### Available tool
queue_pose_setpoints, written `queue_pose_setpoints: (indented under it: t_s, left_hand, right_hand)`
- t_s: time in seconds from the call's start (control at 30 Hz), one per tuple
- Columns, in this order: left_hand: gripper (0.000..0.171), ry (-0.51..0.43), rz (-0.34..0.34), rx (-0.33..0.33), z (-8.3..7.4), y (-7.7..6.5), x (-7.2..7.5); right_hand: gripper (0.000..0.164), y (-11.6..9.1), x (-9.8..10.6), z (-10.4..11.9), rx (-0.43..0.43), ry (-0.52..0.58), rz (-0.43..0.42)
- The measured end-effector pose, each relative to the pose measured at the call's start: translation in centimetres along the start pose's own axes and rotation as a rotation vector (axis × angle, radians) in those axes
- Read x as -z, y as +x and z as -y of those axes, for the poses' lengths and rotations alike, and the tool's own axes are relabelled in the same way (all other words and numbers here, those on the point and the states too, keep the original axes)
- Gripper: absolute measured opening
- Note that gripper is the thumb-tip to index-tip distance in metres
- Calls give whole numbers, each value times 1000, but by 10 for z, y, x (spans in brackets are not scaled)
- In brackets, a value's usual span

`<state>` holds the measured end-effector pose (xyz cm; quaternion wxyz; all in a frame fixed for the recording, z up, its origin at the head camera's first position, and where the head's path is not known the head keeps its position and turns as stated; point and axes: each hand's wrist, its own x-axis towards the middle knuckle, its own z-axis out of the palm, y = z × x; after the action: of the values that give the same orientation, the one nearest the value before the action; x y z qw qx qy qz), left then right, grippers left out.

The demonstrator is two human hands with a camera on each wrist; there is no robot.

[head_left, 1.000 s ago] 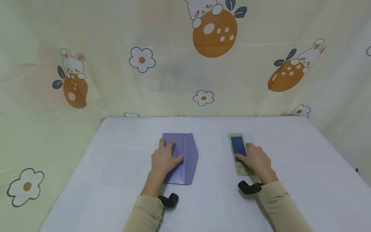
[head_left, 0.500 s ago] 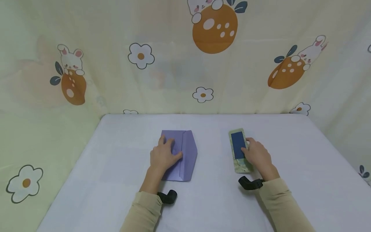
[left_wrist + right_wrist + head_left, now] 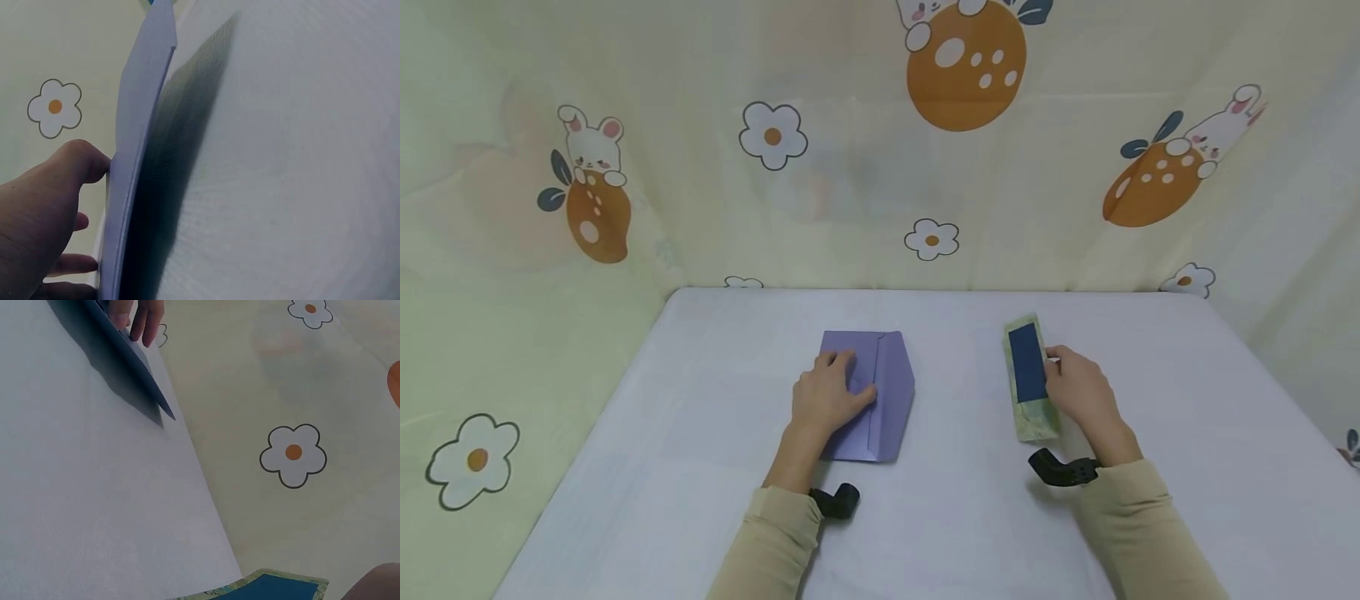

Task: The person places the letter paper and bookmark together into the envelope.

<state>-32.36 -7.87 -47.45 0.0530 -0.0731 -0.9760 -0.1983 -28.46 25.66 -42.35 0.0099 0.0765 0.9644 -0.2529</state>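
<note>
A lilac paper envelope (image 3: 891, 400) lies left of the middle, its pointed flap toward the right. My left hand (image 3: 827, 400) rests on it, thumb spread across the face. In the left wrist view the thumb touches the envelope (image 3: 137, 112), whose edge casts a dark shadow below. To the right, my right hand (image 3: 1078, 383) pinches the right edge of a long green-patterned card (image 3: 1028, 358) with a dark blue panel. Its thumb is on the front; the fingers behind are mostly hidden. The card tilts, right side raised. The right wrist view catches only the card's corner (image 3: 269, 587).
Both things are on or over a white-covered table (image 3: 955, 517). A pale curtain (image 3: 662, 125) printed with rabbits, orange fruit and flowers hangs behind and to the sides. Black wrist cameras sit at the left wrist (image 3: 838, 500) and the right wrist (image 3: 1063, 468).
The right hand's thumb has drawn back to the card's right edge, and the card has tipped up, looking narrower. The left hand stays on the envelope. The head view has shifted slightly.
</note>
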Motion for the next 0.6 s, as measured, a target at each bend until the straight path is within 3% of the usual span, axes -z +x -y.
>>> queue_pose_setpoints:
  t_s: [0.23,0.6]
  left_hand:
    - [67,6,3,0,2,-1,-1]
    - [66,14,5,-2,1,1,-1]
  right_hand:
    - [41,-2,2,0,57,34,-116]
    - [41,-2,8,-1,127,115,-190]
